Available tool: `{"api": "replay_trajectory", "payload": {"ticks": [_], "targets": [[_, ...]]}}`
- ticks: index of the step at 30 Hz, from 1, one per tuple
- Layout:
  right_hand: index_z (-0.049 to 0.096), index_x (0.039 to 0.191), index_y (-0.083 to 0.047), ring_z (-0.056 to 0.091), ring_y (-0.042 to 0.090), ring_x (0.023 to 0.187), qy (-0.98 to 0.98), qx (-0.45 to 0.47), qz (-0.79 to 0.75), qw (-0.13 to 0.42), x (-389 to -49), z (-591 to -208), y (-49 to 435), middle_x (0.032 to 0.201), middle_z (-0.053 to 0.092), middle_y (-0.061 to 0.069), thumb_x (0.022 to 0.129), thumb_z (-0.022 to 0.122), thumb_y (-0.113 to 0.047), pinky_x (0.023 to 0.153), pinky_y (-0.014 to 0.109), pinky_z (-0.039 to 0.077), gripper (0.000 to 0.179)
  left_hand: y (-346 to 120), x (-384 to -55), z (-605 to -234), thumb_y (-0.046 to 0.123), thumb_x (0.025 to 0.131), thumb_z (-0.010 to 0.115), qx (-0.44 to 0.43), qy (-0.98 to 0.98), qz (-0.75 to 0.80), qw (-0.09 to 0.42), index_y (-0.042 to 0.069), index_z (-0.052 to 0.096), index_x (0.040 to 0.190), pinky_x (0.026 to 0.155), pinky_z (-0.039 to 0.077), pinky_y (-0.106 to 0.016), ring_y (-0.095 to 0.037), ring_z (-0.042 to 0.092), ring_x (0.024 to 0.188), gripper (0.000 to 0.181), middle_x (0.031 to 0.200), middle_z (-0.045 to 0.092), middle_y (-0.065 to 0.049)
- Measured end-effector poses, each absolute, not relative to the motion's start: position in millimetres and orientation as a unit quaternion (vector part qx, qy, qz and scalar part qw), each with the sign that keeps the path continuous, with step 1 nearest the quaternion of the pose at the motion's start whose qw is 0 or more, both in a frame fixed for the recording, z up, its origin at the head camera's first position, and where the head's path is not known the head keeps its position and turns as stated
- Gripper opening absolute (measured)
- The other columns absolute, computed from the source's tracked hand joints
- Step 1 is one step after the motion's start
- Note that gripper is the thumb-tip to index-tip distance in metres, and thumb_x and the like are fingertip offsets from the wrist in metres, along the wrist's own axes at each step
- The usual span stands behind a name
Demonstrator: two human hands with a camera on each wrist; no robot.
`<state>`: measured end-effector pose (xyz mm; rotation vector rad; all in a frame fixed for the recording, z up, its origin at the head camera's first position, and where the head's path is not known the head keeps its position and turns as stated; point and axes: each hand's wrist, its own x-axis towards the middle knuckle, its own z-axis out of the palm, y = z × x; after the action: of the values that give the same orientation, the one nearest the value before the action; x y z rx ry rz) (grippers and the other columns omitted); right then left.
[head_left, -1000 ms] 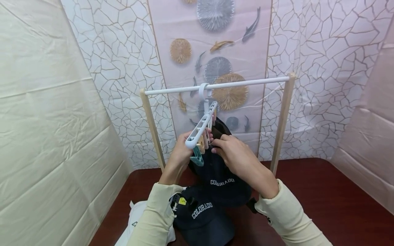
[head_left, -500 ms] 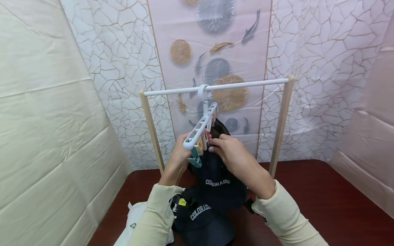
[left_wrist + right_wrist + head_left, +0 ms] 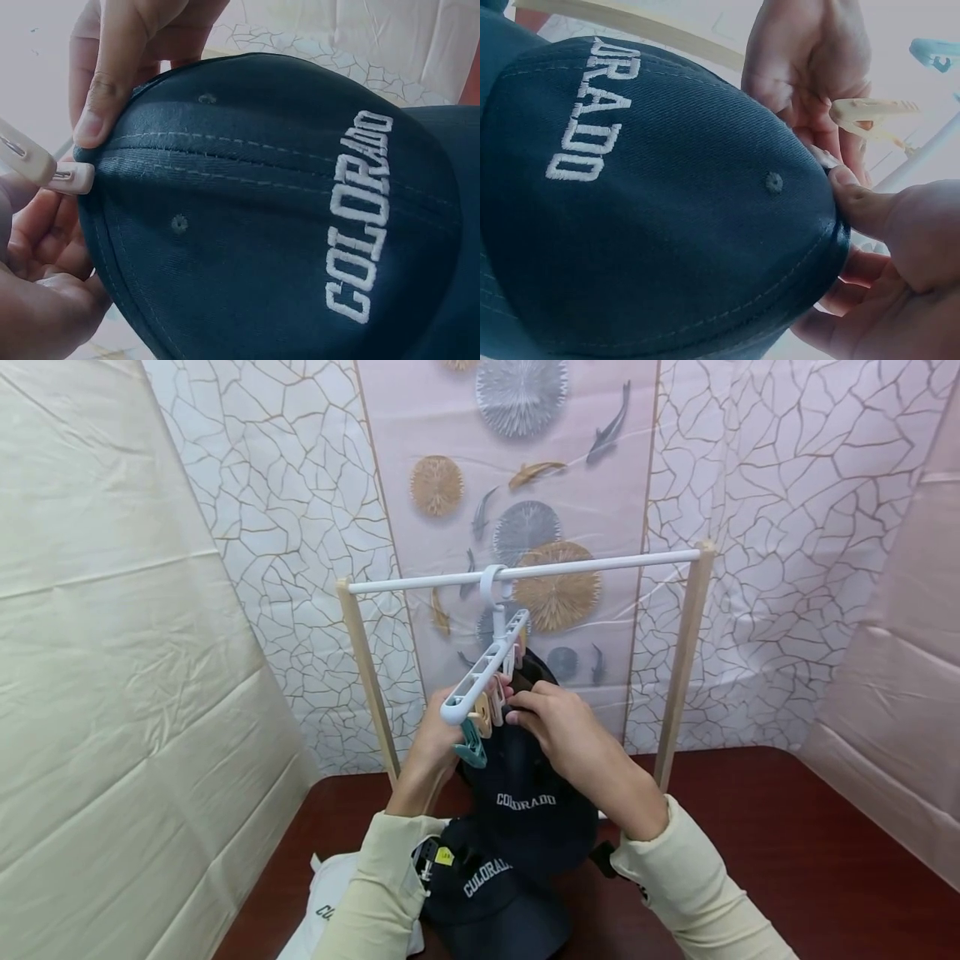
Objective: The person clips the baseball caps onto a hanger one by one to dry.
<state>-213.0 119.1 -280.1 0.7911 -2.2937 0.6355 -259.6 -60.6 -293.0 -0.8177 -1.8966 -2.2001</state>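
A dark navy baseball cap (image 3: 536,835) with white COLORADO lettering hangs brim-down below the white clip hanger (image 3: 487,668). My right hand (image 3: 573,739) pinches the cap's crown edge between thumb and fingers. Behind the hanger, my left hand (image 3: 437,739) pinches a pale clothespin (image 3: 497,700) on it; most of its fingers are hidden in the head view. In the left wrist view, the tip of that pale clothespin (image 3: 73,178) sits over the crown edge, beside my right thumb (image 3: 91,124). Nearer me dangle a peach clothespin (image 3: 482,714) and a teal clothespin (image 3: 471,745).
The hanger hooks over a white rod (image 3: 600,563) between wooden posts (image 3: 684,664). A second navy cap (image 3: 498,902) lies on the dark red table (image 3: 750,827), under the held one. A white cloth item (image 3: 330,893) with dark lettering lies at the left, partly behind my sleeve.
The held cap and the near end of the hanger have shifted slightly left. Both hands keep their hold at the crown edge and clothespin, with only small finger movements.
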Motion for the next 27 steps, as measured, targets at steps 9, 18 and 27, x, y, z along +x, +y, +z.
{"api": "replay_trajectory", "payload": {"ticks": [9,18,27], "targets": [[0.079,0.115,-0.001,0.057,0.017,0.075,-0.859,0.301,0.275,0.31,-215.6,-283.7,124.9,0.089,0.064,0.005,0.101,0.069,-0.01,0.07,0.035,0.049,0.019,-58.2,-259.4,-292.7,0.011,0.103,0.069,-0.268,-0.638,-0.72,0.06,-0.012,0.069,0.125,0.07,0.046,-0.023,-0.013,0.068,0.092,0.031,0.115,0.075,-0.017],[0.074,0.114,-0.007,0.058,0.021,0.081,-0.887,0.258,0.278,0.264,-214.9,-286.2,120.9,0.096,0.066,0.005,0.105,0.066,-0.018,0.075,0.041,0.048,0.016,-64.6,-263.0,-304.2,0.024,0.108,0.063,-0.297,-0.646,-0.701,0.049,0.002,0.066,0.133,0.091,0.049,-0.027,-0.017,0.064,0.106,0.033,0.124,0.067,-0.015],[0.072,0.12,-0.007,0.07,0.03,0.099,-0.885,0.257,0.272,0.275,-217.2,-293.2,119.3,0.111,0.073,0.01,0.106,0.065,-0.02,0.086,0.051,0.055,0.02,-66.0,-256.6,-313.1,0.025,0.107,0.063,-0.275,-0.669,-0.687,0.074,0.002,0.065,0.138,0.097,0.049,-0.028,-0.017,0.063,0.116,0.038,0.132,0.069,-0.016]]}}
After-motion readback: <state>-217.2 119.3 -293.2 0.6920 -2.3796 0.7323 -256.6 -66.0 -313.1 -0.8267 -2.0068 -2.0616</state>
